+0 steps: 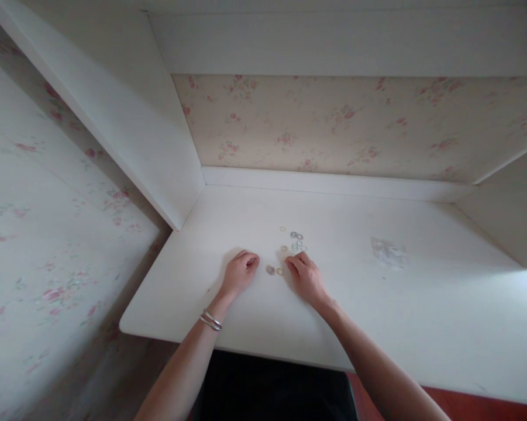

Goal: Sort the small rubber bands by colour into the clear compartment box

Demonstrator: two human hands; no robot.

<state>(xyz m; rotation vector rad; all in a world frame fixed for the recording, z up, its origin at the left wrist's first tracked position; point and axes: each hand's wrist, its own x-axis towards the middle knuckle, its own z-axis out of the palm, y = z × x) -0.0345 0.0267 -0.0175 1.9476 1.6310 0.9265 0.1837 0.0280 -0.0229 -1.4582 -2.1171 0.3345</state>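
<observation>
Two bare hands, left loosely curled and empty, right flat with fingertips beside a scatter of small rings on the white counter, near a clear bag; light, rigid and slippery-looking, the rings likely need pinching by their rims

Both bare forearms reach forward from the bottom of the view, angling in toward each other. The left hand lies knuckles up with its fingers curled under into a loose fist, two thin bangles around its wrist. The right hand lies palm down close beside it, fingers bent and pointing forward and left. The two hands sit near each other, not touching.
</observation>
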